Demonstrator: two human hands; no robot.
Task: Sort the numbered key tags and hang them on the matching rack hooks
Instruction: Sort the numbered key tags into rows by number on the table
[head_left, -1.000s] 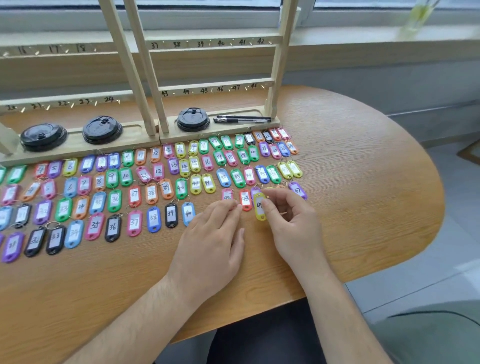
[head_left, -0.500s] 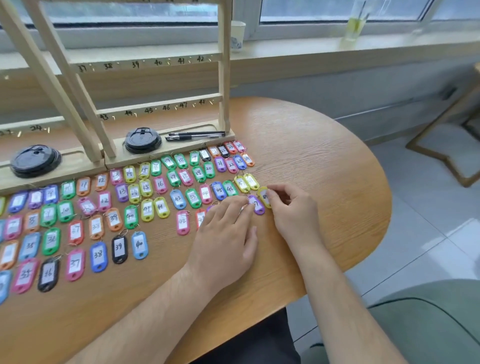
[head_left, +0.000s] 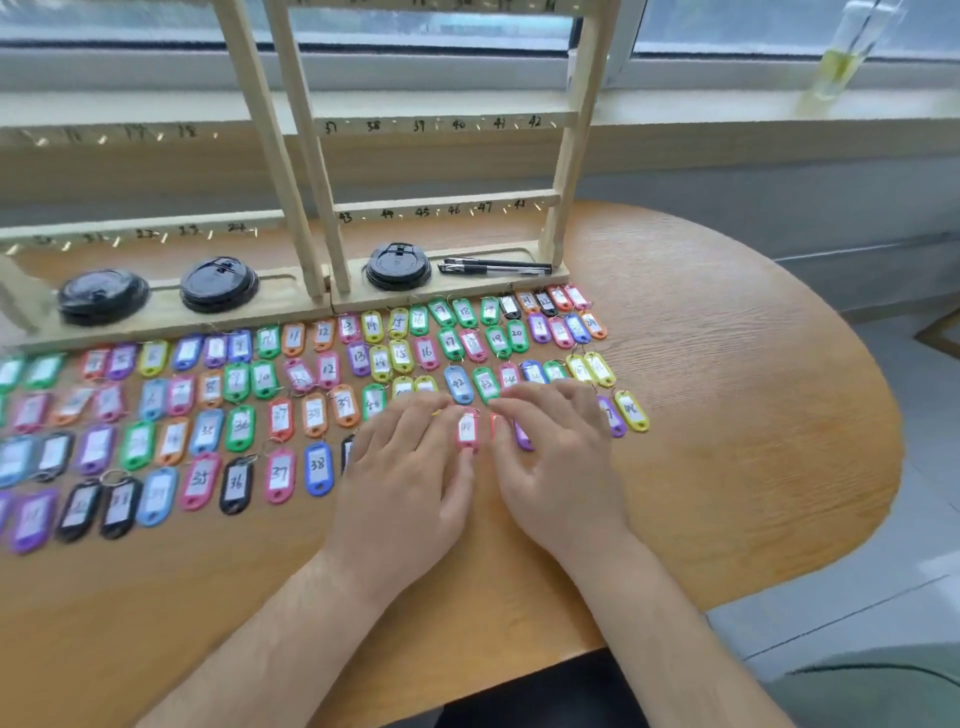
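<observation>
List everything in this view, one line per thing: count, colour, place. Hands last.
Numbered plastic key tags: dozens, mixed colours, lying flat in rows on the table in front of the rack.
Pale wooden hook rack: two sections side by side, light wood, at the back of the table; the hooks in view are bare.
Black plastic cup lids: three piles, black, on the rack's base.
Black pens: two, on the rack's base, right of the lids.
Rounded wooden table: one, brown.
Clear glass of yellowish liquid: one, on the windowsill, top right.
Left hand: fingers spread, resting on tags.
Right hand: the same, beside it.
</observation>
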